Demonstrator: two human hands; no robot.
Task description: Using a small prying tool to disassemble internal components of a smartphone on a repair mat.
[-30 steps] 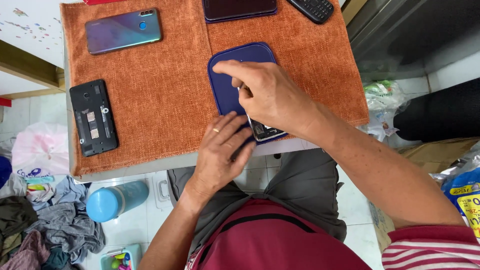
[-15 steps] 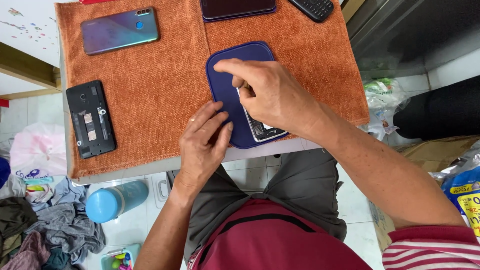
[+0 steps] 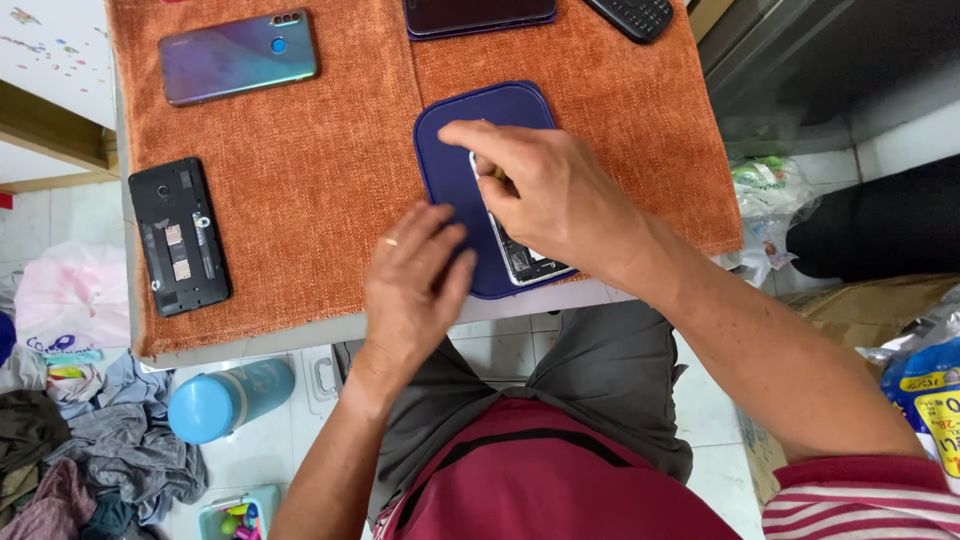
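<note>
Count from where I stand: 2 hands, 1 dark blue mat (image 3: 455,140), 1 orange cloth (image 3: 330,180) over the small table.

Phones: 4 smartphone-type items plus 1 keypad handset.
- 1 opened phone (image 3: 527,258) on the blue mat, near its front-right corner, internals up, mostly hidden under the right hand.
- 1 blue-purple gradient phone (image 3: 238,56), back up, far left of the cloth.
- 1 black phone with back cover off (image 3: 180,236), left edge of the cloth, near side.
- 1 dark phone (image 3: 478,16), top edge, partly out of view.
- 1 black keypad handset (image 3: 630,15), top right, also cut off.

Right hand (image 3: 545,195): on top of the opened phone, index finger stretched out over the mat, thumb and other fingers pinched together on something small at the phone's upper end; cannot tell what it is.

Left hand (image 3: 415,285): open, fingers loosely spread, palm down, fingertips resting on the mat's left-front edge just beside the opened phone. Gripping nothing. 1 ring on it.

Floor: 1 light blue bottle (image 3: 228,397) below the table edge, pile of clothes (image 3: 70,450) at left, plastic bags at right.

Versus 0.5 s ago: left hand sits slightly further forward onto the mat, fingers a bit more spread. Right hand pose and the other phones look unchanged.
</note>
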